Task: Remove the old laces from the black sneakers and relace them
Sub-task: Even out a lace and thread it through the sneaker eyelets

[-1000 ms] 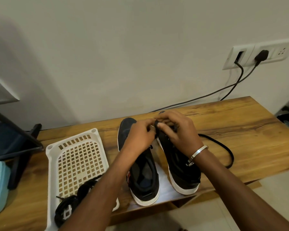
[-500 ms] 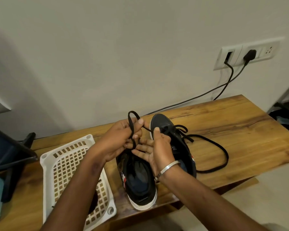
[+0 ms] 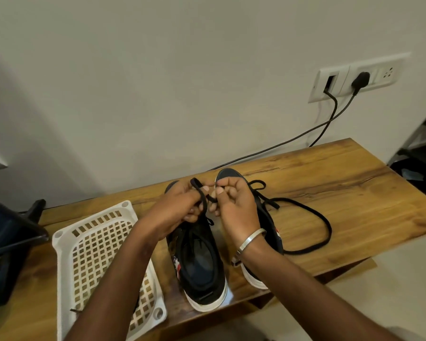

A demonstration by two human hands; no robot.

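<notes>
Two black sneakers with white soles stand side by side on the wooden table [image 3: 330,183], toes toward the wall. The left sneaker [image 3: 199,257] shows its open inside. The right sneaker [image 3: 268,217] is partly hidden behind my right wrist. A black lace [image 3: 312,242] runs from the right sneaker's front in a long loop over the table to the right. My left hand [image 3: 180,207] grips a folded stretch of this lace above the sneakers. My right hand [image 3: 234,205] pinches the lace just beside it; a metal bangle sits on that wrist.
A white perforated plastic tray [image 3: 91,244] lies left of the sneakers, my left forearm across its near part. A dark stand [image 3: 12,232] sits at the far left. Two black cables [image 3: 330,119] hang from a wall socket [image 3: 354,77] behind the table.
My hands lifted off the right sneaker's front, drawing a stretch of lace up with them. My right hand then closed in and pinches the lace beside my left.
</notes>
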